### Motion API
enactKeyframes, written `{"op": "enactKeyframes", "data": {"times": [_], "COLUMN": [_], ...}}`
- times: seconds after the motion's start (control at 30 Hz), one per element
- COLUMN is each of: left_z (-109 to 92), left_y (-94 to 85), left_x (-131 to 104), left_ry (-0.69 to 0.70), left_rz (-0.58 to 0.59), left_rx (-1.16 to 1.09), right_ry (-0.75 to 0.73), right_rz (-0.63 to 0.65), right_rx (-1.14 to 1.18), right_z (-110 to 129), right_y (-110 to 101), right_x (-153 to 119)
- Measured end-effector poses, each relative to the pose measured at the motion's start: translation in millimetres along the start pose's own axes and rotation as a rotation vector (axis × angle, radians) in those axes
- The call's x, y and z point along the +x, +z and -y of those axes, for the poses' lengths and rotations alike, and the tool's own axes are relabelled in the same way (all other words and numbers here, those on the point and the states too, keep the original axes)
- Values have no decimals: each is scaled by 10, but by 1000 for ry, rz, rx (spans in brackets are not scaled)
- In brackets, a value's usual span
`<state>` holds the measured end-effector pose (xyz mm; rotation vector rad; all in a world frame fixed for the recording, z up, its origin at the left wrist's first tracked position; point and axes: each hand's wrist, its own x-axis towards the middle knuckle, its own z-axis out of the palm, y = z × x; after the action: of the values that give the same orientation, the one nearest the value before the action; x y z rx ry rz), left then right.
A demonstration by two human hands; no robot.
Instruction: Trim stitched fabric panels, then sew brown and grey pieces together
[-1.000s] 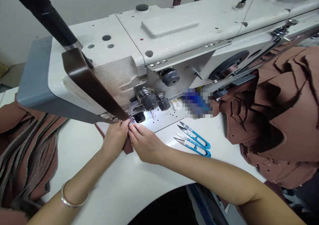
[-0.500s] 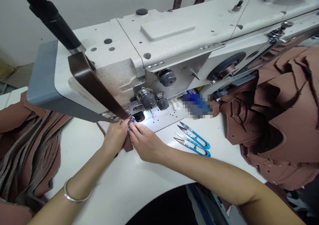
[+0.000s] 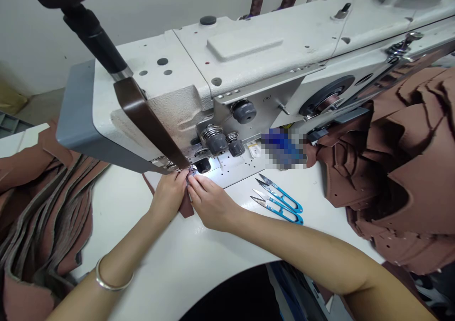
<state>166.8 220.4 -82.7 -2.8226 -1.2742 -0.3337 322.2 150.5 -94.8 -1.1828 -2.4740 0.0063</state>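
A brown leather piece [image 3: 186, 207] lies under the needle area of a white sewing machine [image 3: 245, 50], mostly covered by my hands. My left hand [image 3: 167, 195], with a bangle on its wrist, is closed on the piece's left side, fingertips close to the presser foot [image 3: 192, 170]. From the right, my right hand [image 3: 210, 205] presses its bunched fingers on the same piece, just in front of the foot. My fingertips nearly meet there, and the stitching point itself is hidden.
Two blue thread snips [image 3: 279, 200] lie right of my hands. Stacked brown leather pieces [image 3: 419, 169] fill the right side; more leather pieces [image 3: 53, 207] with grey edges lie at left. A dark lever [image 3: 149, 122] slants down before the machine head. A pixelated blue item [image 3: 284, 148] sits behind the snips.
The whole view has shifted slightly, so the machine and table appear a little further right. Both hands stay on the leather piece at the presser foot, with hardly any change in their grip.
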Motion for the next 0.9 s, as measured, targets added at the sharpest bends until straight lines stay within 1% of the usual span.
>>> {"op": "enactKeyframes", "data": {"times": [0.1,0.17,0.23,0.3,0.43,0.5,0.63,0.73,0.8,0.83,0.87,0.9], "left_z": [-12,-19,-32,-55,-126,-150,-106,42,191,274,356,434], "left_y": [29,37,15,-45,-216,-271,-281,-320,-462,-587,-752,-955], "left_x": [-45,-46,-19,26,112,138,185,191,117,41,-64,-197], "left_ry": [7,-7,-27,-55,-228,-267,-234,-230,-252,-263,-301,-375], "left_rz": [-72,-76,-35,22,169,212,202,161,131,123,100,49], "left_rx": [-18,-21,-24,-4,106,110,32,-64,-131,-151,-195,-282], "right_ry": [-12,-8,5,13,-7,-11,6,5,0,-10,-32,-68], "right_rz": [-13,-18,-17,-11,-14,-46,-145,-157,-142,-137,-138,-141], "right_rx": [-20,-23,-15,-10,-32,-44,-32,-29,-39,-52,-73,-102], "right_z": [-1,-1,0,0,-6,-6,23,59,78,84,91,100], "right_y": [-10,-12,-7,6,40,48,29,1,-15,-22,-30,-42], "right_x": [7,7,2,-5,-6,2,16,-2,-37,-58,-79,-94]}}
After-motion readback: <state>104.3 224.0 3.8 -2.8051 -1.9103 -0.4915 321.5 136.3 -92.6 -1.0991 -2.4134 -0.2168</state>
